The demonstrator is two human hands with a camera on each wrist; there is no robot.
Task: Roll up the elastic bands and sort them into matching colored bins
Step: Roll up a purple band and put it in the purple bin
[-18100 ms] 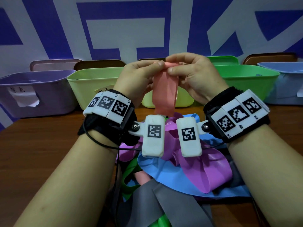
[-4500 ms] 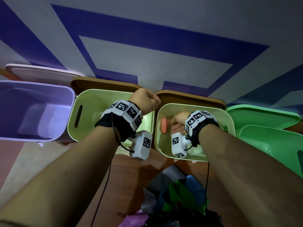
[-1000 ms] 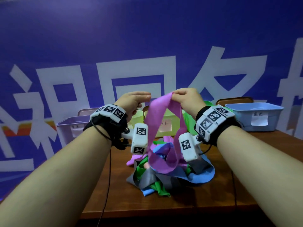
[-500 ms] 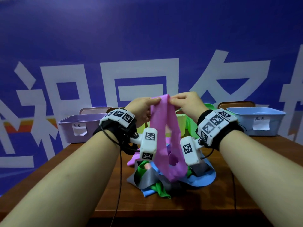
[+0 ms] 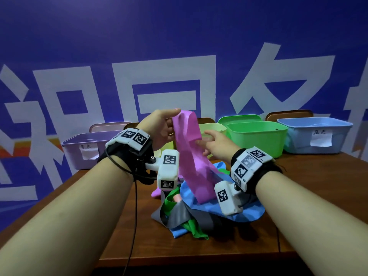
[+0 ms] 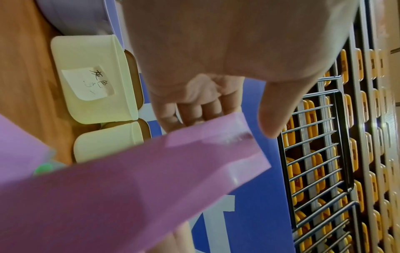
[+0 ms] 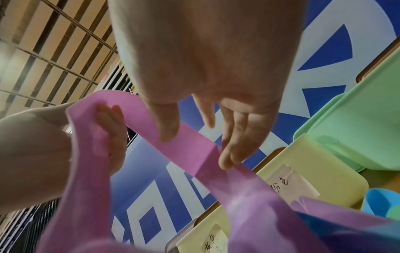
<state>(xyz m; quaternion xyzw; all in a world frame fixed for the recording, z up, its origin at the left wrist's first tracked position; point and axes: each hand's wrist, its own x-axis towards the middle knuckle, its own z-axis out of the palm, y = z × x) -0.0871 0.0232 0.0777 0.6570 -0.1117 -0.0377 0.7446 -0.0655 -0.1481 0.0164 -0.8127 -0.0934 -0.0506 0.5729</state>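
Observation:
A purple-pink elastic band (image 5: pixel 187 148) hangs from my left hand (image 5: pixel 172 120), which pinches its top end between thumb and fingers at chest height. In the left wrist view the left hand (image 6: pixel 229 126) has its fingers (image 6: pixel 194 111) curled behind the band (image 6: pixel 151 179). My right hand (image 5: pixel 203 140) is lower, at the band's right edge, fingers straight. In the right wrist view the band (image 7: pixel 190 150) runs between the right hand's (image 7: pixel 194 149) thumb and straight fingertips (image 7: pixel 226 160). The band's lower end trails into the pile of bands (image 5: pixel 201 214).
Along the table's back edge stand a purple bin (image 5: pixel 79 154), pale yellow bins (image 5: pixel 214 127), a green bin (image 5: pixel 256 140) and a blue bin (image 5: pixel 316 136). The pile holds blue, grey, green and purple bands. A cable hangs from my left wrist.
My right hand has let go of the band's top and moved down along its right edge. The left hand alone now holds the top end, a little higher and further left.

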